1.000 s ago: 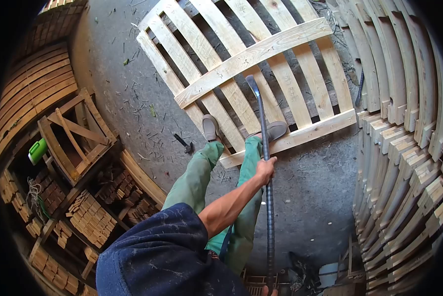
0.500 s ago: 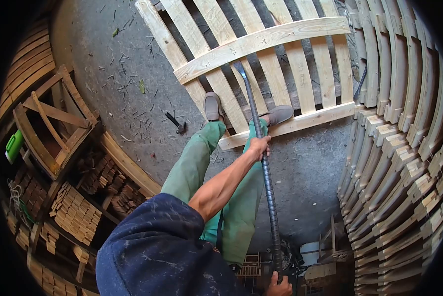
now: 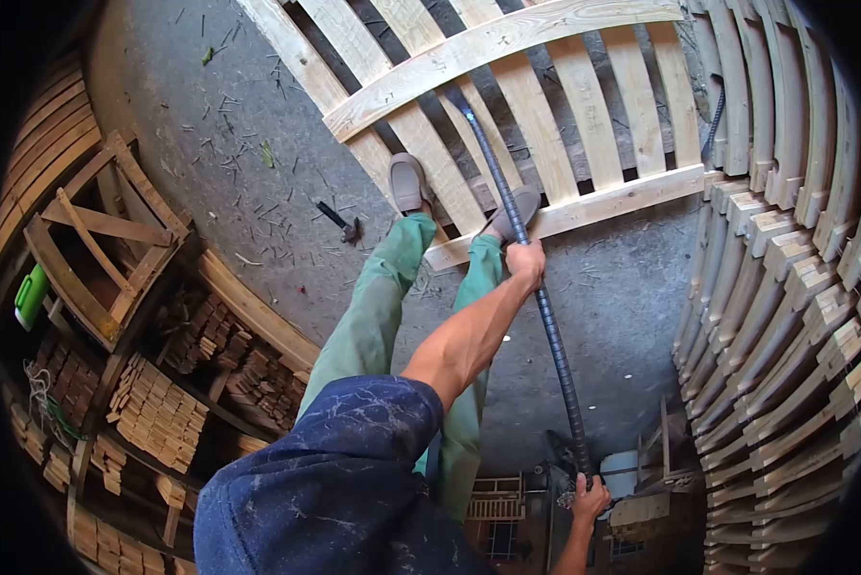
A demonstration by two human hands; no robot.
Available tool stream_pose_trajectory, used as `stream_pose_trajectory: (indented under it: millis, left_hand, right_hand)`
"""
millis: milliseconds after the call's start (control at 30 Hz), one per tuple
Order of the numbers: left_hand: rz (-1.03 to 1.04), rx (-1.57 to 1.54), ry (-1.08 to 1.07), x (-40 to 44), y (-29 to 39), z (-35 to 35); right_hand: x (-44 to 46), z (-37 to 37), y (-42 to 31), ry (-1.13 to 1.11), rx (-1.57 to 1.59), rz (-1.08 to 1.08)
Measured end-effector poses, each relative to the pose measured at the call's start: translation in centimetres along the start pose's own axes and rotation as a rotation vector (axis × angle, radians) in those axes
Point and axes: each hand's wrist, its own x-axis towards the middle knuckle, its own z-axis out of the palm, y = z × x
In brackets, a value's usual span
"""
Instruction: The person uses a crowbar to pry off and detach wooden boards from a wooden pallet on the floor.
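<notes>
In the head view, the pallet (image 3: 545, 125) is my landmark. My left hand (image 3: 526, 264) is curled around the shaft of the long ribbed bar (image 3: 555, 350), just below the pallet's near edge. My right hand (image 3: 590, 498) is wrapped around the bar's lower end, well below the pallet.

The bar slants up over the pallet, its tip at the lower edge of the middle board (image 3: 507, 43); I cannot tell whether it is hooked underneath. My left shoe (image 3: 406, 182) is at the pallet's near left corner, my right shoe (image 3: 528, 206) by the near board (image 3: 593, 211).

As for progress, the bar is in position, and I judge the work on this pallet to be at an early stage: the middle board and near board both lie across the slats, and I see none standing loose. Left of the pallet, a hammer (image 3: 339, 220) lies on the floor (image 3: 176, 105) among scattered nails, with neither hand near it. Stacked timber (image 3: 785, 144) stands right of the pallet.
</notes>
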Motion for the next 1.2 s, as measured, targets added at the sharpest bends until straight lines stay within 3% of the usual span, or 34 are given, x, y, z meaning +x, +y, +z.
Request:
stream_pose_trajectory:
  millis: [233,300,400,467,533,600,700,767,833,900,1000,1100,1200]
  left_hand:
    - [-0.043,-0.039,0.016,-0.4,1.1,-1.0]
    - [-0.054,-0.015,-0.119,-0.1,0.8,-2.3]
    - [0.088,-0.07,-0.105,-1.1,0.5,-4.7]
    - [0.056,-0.028,-0.076,-0.5,-1.6,-5.6]
    - [0.234,0.158,-0.022,1.9,-5.2,-5.3]
    - [0.156,0.129,-0.076,-1.0,-3.9,-7.1]
    - [0.062,0.071,-0.166,-1.4,-2.9,-7.5]
    - [0.067,-0.153,-0.369,-0.2,-1.2,-7.7]
    - [-0.093,-0.276,-0.425,-0.5,2.8,-8.6]
    - [-0.014,-0.222,-0.45,-0.6,1.8,-7.6]
    - [-0.042,-0.319,-0.399,-0.7,1.4,-6.5]
    - [-0.014,-0.025,-0.093,0.3,0.6,-2.5]
    - [0.008,0.081,0.064,1.0,0.2,-0.6]
  right_hand:
    - [-1.0,-4.1,-2.2,-0.105,0.065,0.075]
    - [-2.8,-4.3,-3.8,-0.127,0.036,0.091]
    - [-5.6,-5.5,-8.1,-0.121,-0.08,0.068]
    - [-8.7,-6.6,-10.7,-0.278,0.073,0.184]
    - [-10.9,-7.3,-12.5,-0.365,0.157,0.245]
    - [-12.5,-7.9,-13.5,-0.399,0.117,0.302]
    - [-12.3,-8.7,-14.4,-0.378,0.11,0.312]
    - [-10.3,-9.2,-16.3,-0.298,0.135,0.282]
    - [-9.7,-10.6,-16.6,-0.221,0.14,0.249]
    - [-9.0,-11.3,-16.4,-0.124,-0.041,0.188]
    - [-8.1,-6.4,-11.3,-0.088,-0.027,0.188]
    - [-3.5,-0.4,-5.3,-0.075,0.053,0.049]
    - [-2.1,4.1,-1.8,0.034,0.068,-0.039]
